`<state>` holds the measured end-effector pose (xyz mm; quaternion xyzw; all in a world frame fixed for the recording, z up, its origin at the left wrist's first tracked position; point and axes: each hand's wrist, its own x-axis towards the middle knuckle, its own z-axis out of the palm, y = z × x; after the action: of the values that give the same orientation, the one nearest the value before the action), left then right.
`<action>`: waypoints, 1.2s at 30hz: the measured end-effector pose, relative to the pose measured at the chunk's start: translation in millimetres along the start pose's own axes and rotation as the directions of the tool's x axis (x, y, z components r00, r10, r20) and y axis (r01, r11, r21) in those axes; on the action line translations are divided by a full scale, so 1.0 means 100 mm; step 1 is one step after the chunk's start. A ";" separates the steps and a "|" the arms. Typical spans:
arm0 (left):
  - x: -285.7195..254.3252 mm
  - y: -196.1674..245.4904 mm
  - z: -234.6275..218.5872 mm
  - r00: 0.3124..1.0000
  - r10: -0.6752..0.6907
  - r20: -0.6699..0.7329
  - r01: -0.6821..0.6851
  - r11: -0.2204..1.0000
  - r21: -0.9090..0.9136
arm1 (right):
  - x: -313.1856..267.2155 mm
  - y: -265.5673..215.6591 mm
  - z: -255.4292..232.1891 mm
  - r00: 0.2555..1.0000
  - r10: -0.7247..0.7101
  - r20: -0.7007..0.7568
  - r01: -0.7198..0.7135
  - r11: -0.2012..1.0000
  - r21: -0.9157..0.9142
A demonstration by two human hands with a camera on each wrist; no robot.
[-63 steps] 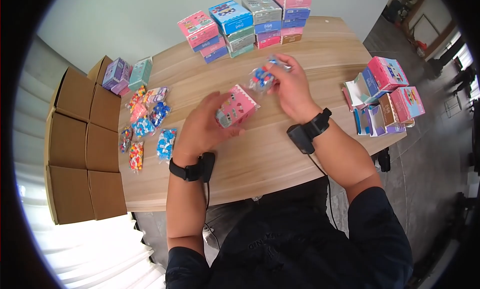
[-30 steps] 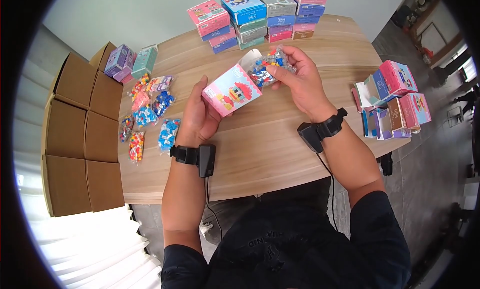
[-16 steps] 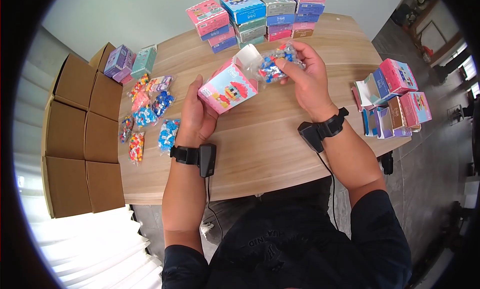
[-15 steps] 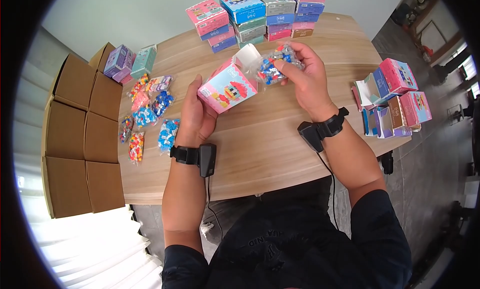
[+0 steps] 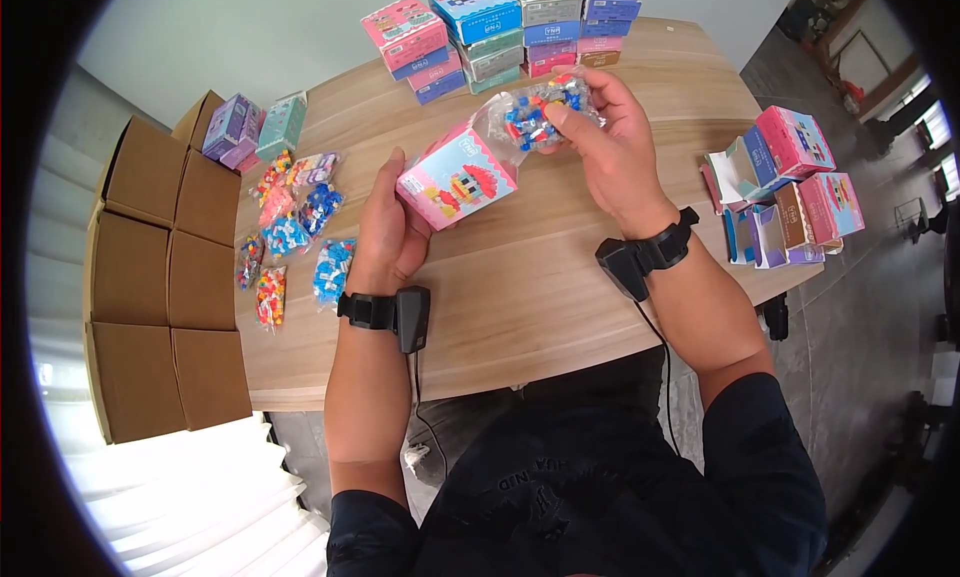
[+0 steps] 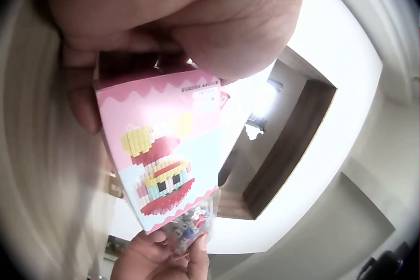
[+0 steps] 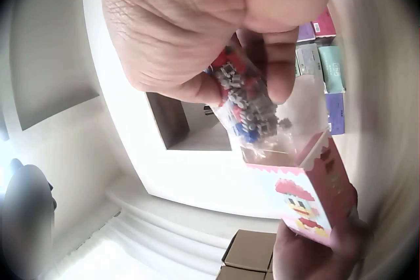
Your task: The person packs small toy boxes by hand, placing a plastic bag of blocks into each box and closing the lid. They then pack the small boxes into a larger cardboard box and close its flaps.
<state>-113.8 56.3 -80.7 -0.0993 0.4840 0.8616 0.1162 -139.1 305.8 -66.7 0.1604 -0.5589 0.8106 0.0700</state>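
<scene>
In the head view the left hand (image 5: 392, 232) holds a pink and light-blue box (image 5: 458, 177) from its lower left side, tilted, its top flap up. The right hand (image 5: 622, 155) pinches a clear bag of blue, red and grey bricks (image 5: 540, 115) between thumb and fingers, right beside the box's upper end. From the right wrist view, the bag (image 7: 246, 106) hangs at the mouth of the box (image 7: 295, 194). The left wrist view shows the box's printed face (image 6: 164, 155), with the bag (image 6: 190, 224) against its far end.
Several bagged brick sets (image 5: 285, 235) lie on the left of the table (image 5: 520, 307), near brown cartons (image 5: 135, 267). Stacked small boxes (image 5: 475, 12) stand at the back. More boxes (image 5: 795, 142), some with flaps up, are at the right edge; purple and teal boxes (image 5: 283, 125) sit back left.
The box has turned its character picture upward and been gripped by the left hand. The right hand's bag came close to the box's mouth, drew slightly away, then moved back toward it.
</scene>
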 end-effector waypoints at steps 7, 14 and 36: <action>-0.02 0.01 0.02 0.999 -0.033 0.042 0.034 0.999 -0.040 | -0.04 0.06 0.07 0.995 -0.018 0.098 0.022 0.999 -0.034; 0.07 -0.03 -0.14 0.999 0.026 0.041 -0.025 1.000 -0.006 | -0.03 -0.10 -0.01 0.991 0.012 0.133 0.011 0.985 -0.173; 0.11 -0.03 -0.18 0.996 0.078 -0.033 -0.078 0.997 -0.008 | 0.02 -0.07 -0.09 0.972 0.016 0.233 0.061 0.946 -0.317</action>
<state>-122.7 43.1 -95.5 -0.0950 0.4852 0.8660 0.0742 -140.9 316.9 -62.6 0.2471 -0.6862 0.6831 0.0385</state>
